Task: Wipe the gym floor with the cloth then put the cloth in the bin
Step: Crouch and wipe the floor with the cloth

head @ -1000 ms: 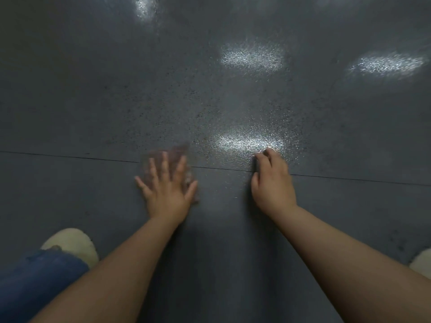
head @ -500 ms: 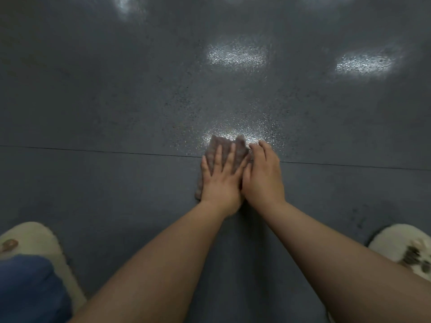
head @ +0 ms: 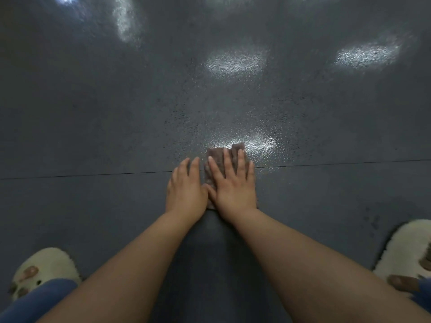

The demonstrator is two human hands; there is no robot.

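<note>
A small brownish cloth (head: 217,155) lies flat on the dark grey gym floor (head: 112,117), just past a thin seam line. My right hand (head: 233,185) presses down on the cloth with straight, spread fingers and covers most of it. My left hand (head: 186,190) rests on the bare floor right beside it, touching the right hand's thumb side, and holds nothing. No bin is in view.
Fluffy cream slippers sit at the lower left (head: 44,269) and lower right (head: 405,248), with blue trouser legs (head: 35,301) beside them. Bright light reflections (head: 233,62) shine on the speckled floor ahead. The seam (head: 81,175) runs left to right.
The cloth slid rightward under my left hand until it met my right hand. Now my right hand presses it and my left hand rests on the floor beside it.
</note>
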